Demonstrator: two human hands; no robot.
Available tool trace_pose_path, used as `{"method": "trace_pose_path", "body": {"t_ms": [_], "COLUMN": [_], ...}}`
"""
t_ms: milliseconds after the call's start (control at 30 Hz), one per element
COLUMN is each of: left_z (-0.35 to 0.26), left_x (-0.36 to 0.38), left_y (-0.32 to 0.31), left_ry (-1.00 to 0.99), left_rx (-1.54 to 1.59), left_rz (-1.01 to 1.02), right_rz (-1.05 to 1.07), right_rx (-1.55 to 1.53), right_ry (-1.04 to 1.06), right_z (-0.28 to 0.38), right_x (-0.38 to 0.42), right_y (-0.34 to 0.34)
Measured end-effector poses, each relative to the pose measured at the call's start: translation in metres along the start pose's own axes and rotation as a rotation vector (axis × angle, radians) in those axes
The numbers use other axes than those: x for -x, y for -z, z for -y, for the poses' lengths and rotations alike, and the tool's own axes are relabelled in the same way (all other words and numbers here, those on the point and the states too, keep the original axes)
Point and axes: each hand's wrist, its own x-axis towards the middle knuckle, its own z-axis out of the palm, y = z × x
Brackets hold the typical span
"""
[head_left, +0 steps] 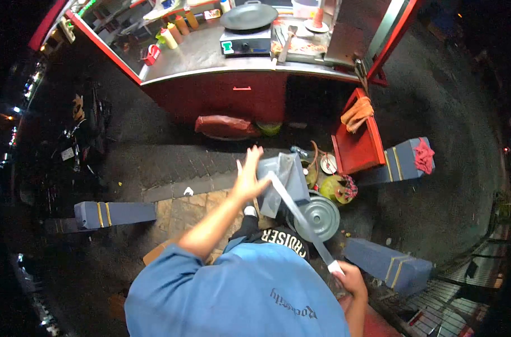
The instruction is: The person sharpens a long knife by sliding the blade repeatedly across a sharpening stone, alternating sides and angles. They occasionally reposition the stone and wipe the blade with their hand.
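My right hand (351,278) is closed around the white handle of what looks like a long knife (303,219). Its flat pale blade slants up and to the left across the view. Near the far end of the blade, my left hand (250,180) has its fingers spread. Whether the left thumb touches the tip is not clear. Beneath that hand stands a grey box-like piece (293,177), with something clear like plastic on it. A round grey lid (318,218) sits beside it, partly behind the blade.
Ahead is a red food cart (221,95) with a griddle pan (248,17) and sauce bottles (168,38). A red side panel (361,143) bears an orange cloth (357,114). Grey benches stand left (118,214) and right (390,264). A yellow-green container (335,190) is near the lid.
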Motion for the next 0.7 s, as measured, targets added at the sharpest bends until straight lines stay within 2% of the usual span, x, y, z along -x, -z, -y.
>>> {"method": "trace_pose_path", "body": {"t_ms": [67, 133, 167, 267, 333, 433, 533, 600, 633, 700], "left_z": [-0.015, -0.014, -0.012, 0.018, 0.021, 0.031, -0.003, -0.016, -0.015, 0.0], "left_x": [0.041, 0.037, 0.02, -0.063, -0.093, -0.07, 0.011, 0.038, 0.029, 0.001], "left_y": [-0.005, -0.003, 0.003, 0.011, 0.024, 0.008, 0.007, 0.001, 0.004, 0.007], "left_ry": [0.022, 0.049, 0.027, 0.022, 0.084, 0.054, 0.027, 0.06, 0.056, 0.028], "left_rx": [0.057, 0.069, 0.055, -0.038, -0.081, -0.065, 0.029, 0.058, 0.062, 0.01], "left_rz": [0.037, 0.049, 0.003, -0.195, -0.209, -0.108, 0.034, 0.078, 0.061, -0.018], "right_rz": [0.043, 0.029, 0.004, -0.017, -0.088, -0.001, 0.028, 0.108, 0.13, 0.115], "right_rx": [-0.028, -0.196, -0.096, -0.244, -0.291, -0.25, -0.057, -0.149, -0.186, -0.209], "right_ry": [-0.149, -0.248, -0.102, 0.005, 0.029, 0.006, 0.002, -0.237, -0.223, -0.157], "right_z": [-0.011, -0.022, -0.01, 0.002, 0.031, 0.008, -0.001, -0.019, -0.038, -0.025], "right_x": [0.029, 0.023, 0.007, -0.064, -0.084, -0.06, 0.001, 0.018, 0.01, -0.031], "right_y": [0.014, 0.009, 0.003, -0.027, -0.048, -0.035, 0.004, 0.021, 0.022, 0.013]}}
